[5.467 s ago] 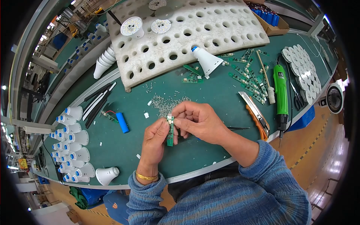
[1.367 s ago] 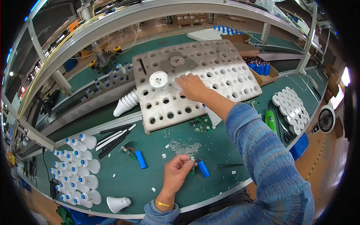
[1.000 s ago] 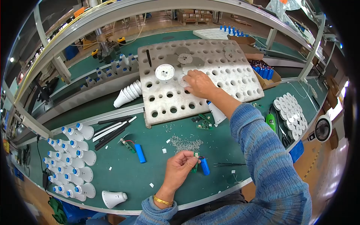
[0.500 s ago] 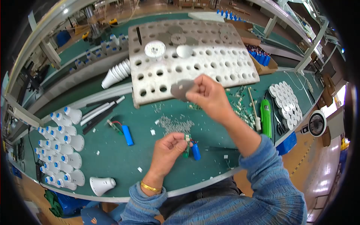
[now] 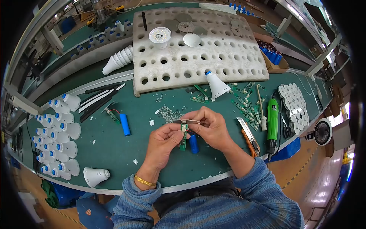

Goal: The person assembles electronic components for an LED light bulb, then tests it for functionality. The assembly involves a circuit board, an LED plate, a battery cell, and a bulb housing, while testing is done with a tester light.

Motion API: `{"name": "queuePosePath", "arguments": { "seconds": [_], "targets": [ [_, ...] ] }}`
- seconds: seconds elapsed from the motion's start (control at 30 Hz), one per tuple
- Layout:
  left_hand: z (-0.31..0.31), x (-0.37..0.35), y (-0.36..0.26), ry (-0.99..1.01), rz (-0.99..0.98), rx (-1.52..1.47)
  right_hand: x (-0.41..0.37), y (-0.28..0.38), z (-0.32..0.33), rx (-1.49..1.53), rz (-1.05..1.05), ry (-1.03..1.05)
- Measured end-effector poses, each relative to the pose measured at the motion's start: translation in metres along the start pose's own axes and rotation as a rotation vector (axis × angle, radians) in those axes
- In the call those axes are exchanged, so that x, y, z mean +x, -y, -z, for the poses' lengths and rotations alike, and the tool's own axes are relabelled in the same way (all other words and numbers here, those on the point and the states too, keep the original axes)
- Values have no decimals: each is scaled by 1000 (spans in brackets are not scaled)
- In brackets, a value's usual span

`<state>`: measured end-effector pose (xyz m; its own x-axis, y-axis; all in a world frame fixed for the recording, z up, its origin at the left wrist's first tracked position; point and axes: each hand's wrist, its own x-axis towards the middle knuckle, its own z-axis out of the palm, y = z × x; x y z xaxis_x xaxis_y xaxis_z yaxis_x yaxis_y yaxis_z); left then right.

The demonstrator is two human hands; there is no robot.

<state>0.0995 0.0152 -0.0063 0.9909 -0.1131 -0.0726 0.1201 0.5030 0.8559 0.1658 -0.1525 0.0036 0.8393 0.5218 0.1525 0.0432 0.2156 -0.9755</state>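
My left hand [image 5: 164,142] pinches a small green circuit board [image 5: 183,138], held upright. A blue battery [image 5: 194,144] hangs just right of the board, under my right hand. My right hand [image 5: 212,128] grips a thin round disc [image 5: 187,121], seen edge-on, with its left part over the top of the board. Board and disc meet or nearly meet between my fingertips. Behind the hands lies a scatter of tiny metal pieces [image 5: 167,113] on the green bench.
White cone housings [image 5: 68,149] with blue tips crowd the left; another [image 5: 217,86] is by the foam board [image 5: 167,82]. A second battery [image 5: 125,124], loose circuit boards [image 5: 248,110], a cutter [image 5: 248,135], a green screwdriver [image 5: 272,118] and white discs [image 5: 293,107] lie around.
My right hand has come down and left with the disc, to the board in my left hand. The view has shifted; a white housing and the cutter now show where my right arm was.
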Motion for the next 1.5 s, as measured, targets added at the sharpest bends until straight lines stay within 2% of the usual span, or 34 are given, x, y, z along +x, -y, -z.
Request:
{"name": "queuePosePath", "arguments": {
  "seconds": [0.5, 0.9, 1.1, 1.2, 1.3, 1.4, 1.5],
  "targets": [
    [-2, -1, 0, -29, 19, 2, 0, 2, -2, -10, 58, -11],
    [-2, -2, 0, -3, 53, 44, 3, 4, 10, -629, 508, 72],
    [-1, -2, 5, -27, 53, 43, 3, 4, 11, -670, 593, 103],
    [-6, -2, 1, -51, 54, 55, 3, 4, 13, -656, 559, 128],
    [-2, 0, 3, -70, 56, 14, 3, 3, 12, -648, 478, 66],
    [-3, 0, 0, -110, 30, -11, 2, 10, 0, -663, 512, -161],
    [-2, 0, -1, -120, 37, -51, -4, 17, 8, -680, 533, -215]
  ]
}}
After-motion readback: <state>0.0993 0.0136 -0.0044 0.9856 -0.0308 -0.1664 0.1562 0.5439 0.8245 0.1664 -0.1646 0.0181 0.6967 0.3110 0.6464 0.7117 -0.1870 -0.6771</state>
